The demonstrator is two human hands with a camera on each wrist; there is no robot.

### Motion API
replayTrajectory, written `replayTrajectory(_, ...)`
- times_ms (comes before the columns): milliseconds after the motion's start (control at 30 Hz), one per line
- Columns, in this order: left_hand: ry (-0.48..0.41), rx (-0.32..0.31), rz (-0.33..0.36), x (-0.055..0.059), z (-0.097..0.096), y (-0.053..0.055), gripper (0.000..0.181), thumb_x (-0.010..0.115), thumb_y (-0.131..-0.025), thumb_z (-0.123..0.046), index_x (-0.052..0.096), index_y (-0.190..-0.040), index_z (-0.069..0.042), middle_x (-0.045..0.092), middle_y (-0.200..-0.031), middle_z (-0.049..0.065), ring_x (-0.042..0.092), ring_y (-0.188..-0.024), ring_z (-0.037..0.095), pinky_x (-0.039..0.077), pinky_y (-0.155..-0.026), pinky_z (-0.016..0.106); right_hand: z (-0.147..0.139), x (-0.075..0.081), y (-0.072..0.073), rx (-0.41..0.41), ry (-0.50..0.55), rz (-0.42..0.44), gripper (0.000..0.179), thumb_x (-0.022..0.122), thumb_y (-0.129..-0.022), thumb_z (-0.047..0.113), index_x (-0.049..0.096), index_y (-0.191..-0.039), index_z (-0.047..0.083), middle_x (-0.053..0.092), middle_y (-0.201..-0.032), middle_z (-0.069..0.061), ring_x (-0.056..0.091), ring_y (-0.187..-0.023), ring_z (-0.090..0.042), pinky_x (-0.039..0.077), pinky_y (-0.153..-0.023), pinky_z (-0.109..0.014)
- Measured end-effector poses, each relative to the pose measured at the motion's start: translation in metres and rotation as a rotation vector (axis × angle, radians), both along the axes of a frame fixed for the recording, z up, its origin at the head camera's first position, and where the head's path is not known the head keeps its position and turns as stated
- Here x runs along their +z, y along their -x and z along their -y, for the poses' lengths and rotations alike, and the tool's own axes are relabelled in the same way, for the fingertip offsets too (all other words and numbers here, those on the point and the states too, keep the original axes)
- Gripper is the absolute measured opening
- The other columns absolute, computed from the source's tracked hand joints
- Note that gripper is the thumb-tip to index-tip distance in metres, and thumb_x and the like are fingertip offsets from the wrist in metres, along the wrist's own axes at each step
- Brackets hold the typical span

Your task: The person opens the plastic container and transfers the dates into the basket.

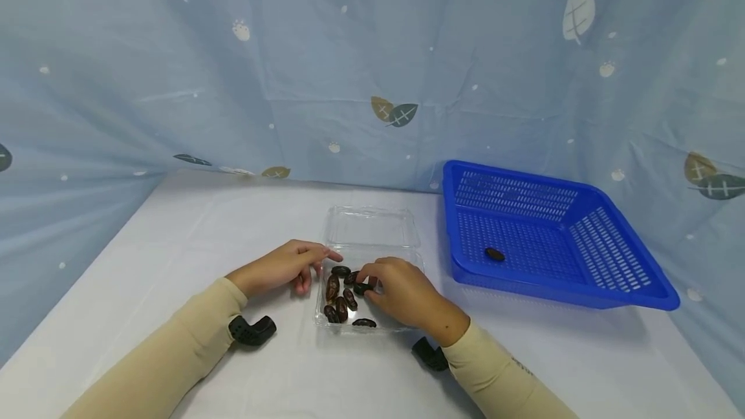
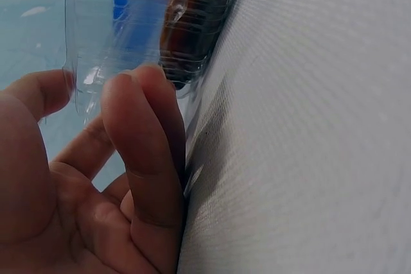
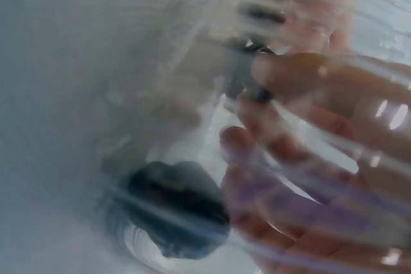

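A clear plastic clamshell box [image 1: 384, 313] lies on the table with its lid [image 1: 372, 227] folded back. Several dark brown, wrinkled dates [image 1: 332, 288] lie inside, mostly toward its left side. My left hand [image 1: 285, 267] is at the box's left edge, one finger reaching over the rim and the others loosely bent beside the outer wall. Over the box, my right hand [image 1: 401, 290] pinches a date [image 1: 362, 288] between thumb and fingertips. Through the plastic in the right wrist view, that pinched date [image 3: 247, 75] looks blurred, and another date [image 3: 176, 208] lies nearer the camera.
A blue perforated plastic basket [image 1: 524, 283] stands to the right of the box, with a single date [image 1: 495, 254] on its floor. White cloth covers the table [image 1: 279, 374]. A light blue curtain [image 1: 326, 70] with leaf prints hangs behind and at the sides.
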State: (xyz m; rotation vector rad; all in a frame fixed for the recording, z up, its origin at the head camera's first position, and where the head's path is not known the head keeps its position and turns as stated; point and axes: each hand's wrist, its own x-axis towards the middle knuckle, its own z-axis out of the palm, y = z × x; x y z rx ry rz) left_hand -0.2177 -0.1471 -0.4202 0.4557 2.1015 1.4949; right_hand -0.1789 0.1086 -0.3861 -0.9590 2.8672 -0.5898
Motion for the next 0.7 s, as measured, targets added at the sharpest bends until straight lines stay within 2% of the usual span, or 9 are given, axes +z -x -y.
replayTrajectory(200,-0.026,-0.003,0.019,-0.003,0.001,-0.003,0.045,0.042,-0.107,-0.043,0.064,-0.134,-0.014,0.059,-0.087,0.007,0.056,-0.055,0.010,0.052,-0.054,0.024,-0.001,0.007,-0.003,0.010,0.045,-0.038,0.019,0.079,-0.084,0.010,0.076,-0.101,0.019,0.068,-0.084,0.008,0.062,-0.079,-0.010,0.050,-0.068,-0.023)
replayTrajectory(400,-0.043,-0.016,0.027,-0.005,0.002,-0.003,0.046,0.041,-0.108,-0.043,0.061,-0.137,-0.014,0.057,-0.091,0.007,0.057,-0.057,0.011,0.051,-0.055,0.025,-0.008,0.021,-0.005,0.024,0.197,-0.145,0.020,0.079,-0.085,0.008,0.076,-0.103,0.017,0.069,-0.087,0.005,0.062,-0.083,-0.013,0.054,-0.070,-0.027)
replayTrajectory(567,-0.050,-0.040,0.036,-0.003,0.002,-0.003,0.046,0.040,-0.108,-0.043,0.056,-0.141,-0.015,0.061,-0.095,0.008,0.057,-0.059,0.013,0.053,-0.056,0.026,-0.030,0.038,-0.004,0.034,0.375,-0.234,0.025,0.079,-0.084,0.002,0.075,-0.108,0.011,0.069,-0.090,-0.002,0.063,-0.085,-0.017,0.057,-0.070,-0.030)
replayTrajectory(700,-0.055,-0.059,0.025,0.000,0.004,-0.002,0.044,0.048,-0.106,-0.041,0.057,-0.141,-0.016,0.062,-0.094,0.010,0.056,-0.058,0.013,0.052,-0.054,0.025,-0.058,0.055,0.002,-0.022,0.427,-0.305,0.028,0.078,-0.084,-0.001,0.075,-0.109,0.010,0.069,-0.090,-0.003,0.063,-0.084,-0.019,0.055,-0.069,-0.028)
